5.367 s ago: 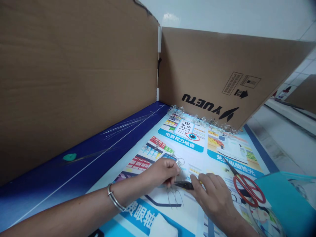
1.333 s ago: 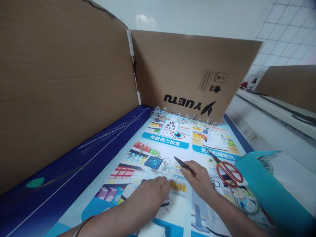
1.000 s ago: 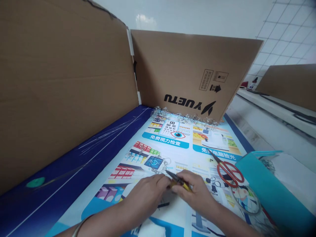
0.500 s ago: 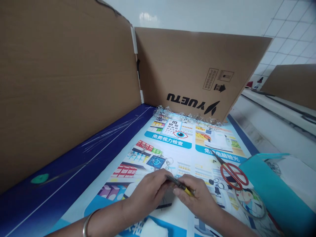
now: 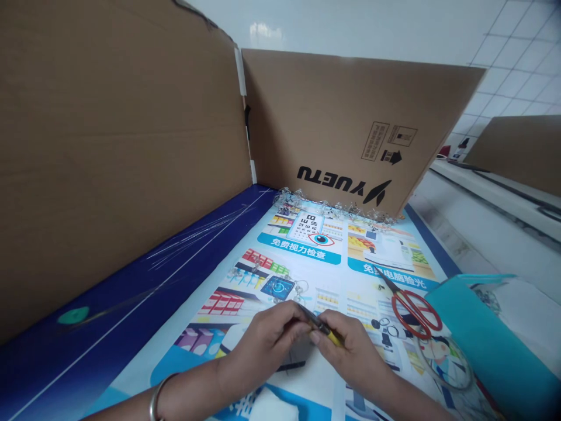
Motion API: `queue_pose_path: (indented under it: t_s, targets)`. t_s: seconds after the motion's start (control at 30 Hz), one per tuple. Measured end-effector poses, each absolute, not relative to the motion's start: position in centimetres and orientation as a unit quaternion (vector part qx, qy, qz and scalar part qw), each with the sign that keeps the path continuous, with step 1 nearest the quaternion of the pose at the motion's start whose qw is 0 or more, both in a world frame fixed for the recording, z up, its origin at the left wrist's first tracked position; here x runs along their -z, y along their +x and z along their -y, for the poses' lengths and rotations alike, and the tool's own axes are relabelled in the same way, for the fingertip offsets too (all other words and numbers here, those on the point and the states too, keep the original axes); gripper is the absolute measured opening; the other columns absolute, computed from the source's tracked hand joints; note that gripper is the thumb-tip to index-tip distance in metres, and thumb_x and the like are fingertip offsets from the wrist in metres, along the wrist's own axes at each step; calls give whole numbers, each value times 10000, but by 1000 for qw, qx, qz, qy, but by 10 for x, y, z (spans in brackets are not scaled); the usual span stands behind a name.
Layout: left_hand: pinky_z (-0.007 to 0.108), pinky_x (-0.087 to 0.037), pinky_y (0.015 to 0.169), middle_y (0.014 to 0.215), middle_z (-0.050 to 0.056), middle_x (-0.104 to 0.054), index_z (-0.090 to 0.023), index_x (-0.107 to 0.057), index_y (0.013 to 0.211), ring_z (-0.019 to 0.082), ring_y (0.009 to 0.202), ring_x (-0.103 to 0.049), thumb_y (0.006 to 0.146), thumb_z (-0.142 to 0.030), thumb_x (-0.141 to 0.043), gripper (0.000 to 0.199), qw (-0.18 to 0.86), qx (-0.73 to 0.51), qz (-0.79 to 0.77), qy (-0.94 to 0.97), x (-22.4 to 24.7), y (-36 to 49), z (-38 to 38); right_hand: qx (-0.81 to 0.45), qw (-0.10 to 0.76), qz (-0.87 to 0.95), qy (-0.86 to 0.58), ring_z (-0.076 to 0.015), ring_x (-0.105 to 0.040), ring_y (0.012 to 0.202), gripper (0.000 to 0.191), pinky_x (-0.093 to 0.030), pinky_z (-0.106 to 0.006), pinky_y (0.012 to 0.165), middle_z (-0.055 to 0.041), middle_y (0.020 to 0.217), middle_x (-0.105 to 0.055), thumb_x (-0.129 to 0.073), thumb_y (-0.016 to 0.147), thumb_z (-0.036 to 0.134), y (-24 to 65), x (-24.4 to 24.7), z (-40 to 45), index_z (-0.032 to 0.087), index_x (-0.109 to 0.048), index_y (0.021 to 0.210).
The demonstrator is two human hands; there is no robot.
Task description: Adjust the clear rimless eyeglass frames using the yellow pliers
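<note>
Right hand (image 5: 353,345): clenched around the yellow-sleeved handle of needle-nose pliers (image 5: 322,323), nose angled up-left. Left hand (image 5: 263,345): curled, fingertips against the pliers' nose; anything pinched there is hidden, so grip on the pliers cannot be confirmed. Hands touching each other's work area, pliers held between them above a printed poster sheet (image 5: 324,251). Metal bangle (image 5: 153,403) on left wrist. Small clear charms on wire rings (image 5: 293,289) lie on the sheet just beyond the hands. Red-handled scissors (image 5: 414,313) lie right of the hands, near a teal folder (image 5: 486,333). White cloth (image 5: 272,406) at near edge. Crinkled clear pieces (image 5: 333,207) line the sheet's far edge, against a YUETU cardboard panel (image 5: 350,117)
</note>
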State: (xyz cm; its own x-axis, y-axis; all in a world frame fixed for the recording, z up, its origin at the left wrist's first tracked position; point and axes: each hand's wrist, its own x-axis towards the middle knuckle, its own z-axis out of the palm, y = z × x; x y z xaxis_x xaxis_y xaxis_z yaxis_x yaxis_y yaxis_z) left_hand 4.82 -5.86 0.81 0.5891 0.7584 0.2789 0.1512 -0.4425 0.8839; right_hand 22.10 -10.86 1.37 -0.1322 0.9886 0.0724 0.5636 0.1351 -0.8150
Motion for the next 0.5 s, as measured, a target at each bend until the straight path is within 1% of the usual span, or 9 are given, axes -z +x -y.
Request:
queue_pose_path:
  t_s: [0.13, 0.23, 0.3, 0.4, 0.5]
  targets:
    - [201, -400, 536, 642, -30, -527, -167, -519, 776, 91, 569, -479, 819, -249, -532, 94, 597, -349, -321, 647, -7, 53, 61, -361, 335, 644, -586, -98, -372, 587, 139, -303, -202, 526, 53, 610, -407, -513, 778, 268, 220, -13, 109, 195, -467, 668]
    - [205, -403, 522, 624, -35, -522, -158, -505, 779, 85, 540, -478, 785, -296, -575, 155, 687, -345, -302, 563, -7, 56, 61, -390, 364, 608, -588, -103, -395, 609, 123, -333, -204, 553, 45, 636, -442, -513, 784, 284, 219, -14, 109, 190, -497, 706]
    - [207, -399, 520, 604, -31, -531, -144, -526, 778, 83, 526, -477, 775, -314, -593, 183, 710, -336, -306, 538, -7, 58, 61, -407, 377, 593, -583, -103, -402, 615, 125, -343, -205, 563, 42, 643, -462, -521, 783, 291, 216, -15, 109, 187, -507, 715]
    - [194, -374, 516, 607, -21, -544, -126, -556, 748, 74, 528, -468, 774, -314, -610, 197, 716, -337, -314, 524, -5, 58, 59, -435, 385, 578, -573, -98, -392, 595, 113, -336, -201, 544, 45, 631, -463, -540, 768, 277, 211, -15, 112, 188, -506, 707]
    - [207, -395, 572, 652, -6, -573, -127, -570, 720, 91, 596, -503, 781, -303, -616, 192, 716, -352, -289, 529, -4, 56, 58, -467, 388, 566, -557, -92, -373, 560, 128, -316, -201, 513, 53, 599, -437, -542, 758, 265, 207, -13, 115, 190, -477, 678]
